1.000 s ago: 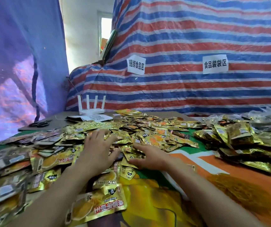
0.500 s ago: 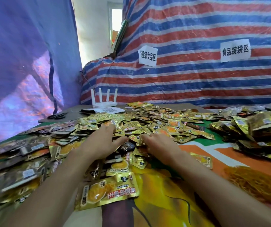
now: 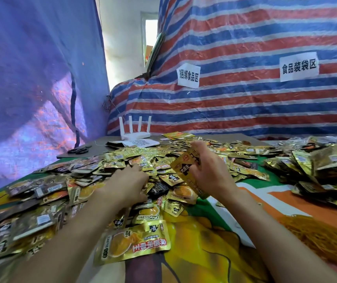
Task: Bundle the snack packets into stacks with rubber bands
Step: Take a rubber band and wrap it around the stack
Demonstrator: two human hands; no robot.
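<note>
— What is the right hand (image 3: 211, 172) doing?

— It is lifted off the table, thumb and fingers curled round one gold foil snack packet with black print (image 3: 185, 166), which stands tilted, clear of the others.

— And the left hand (image 3: 128, 183)?

— Palm down on the loose heap of gold and dark foil packets (image 3: 163, 152). Its fingertips are blurred among them, so I cannot tell whether it pinches anything or only rests there.

— What lies around the hands?

— The heap spreads from the left edge across the middle of the table. Nearest the camera, between the forearms, a larger gold packet with an orange picture and red lettering (image 3: 135, 245) lies flat. Everything sits on a printed cover in green, orange and yellow (image 3: 214, 252).

— Further right?

— A second heap of gold packets (image 3: 324, 166), apart from the first. Near it is a tangle of thin orange-yellow strands (image 3: 324, 240), too fine to tell what they are.

— At the back?

— A white router with four upright aerials (image 3: 135, 130) on a white sheet (image 3: 143, 142), with black scissors (image 3: 80, 150) to its left. Behind them hangs a red, blue and white striped tarpaulin (image 3: 245, 111) bearing two white paper signs (image 3: 188, 75).
</note>
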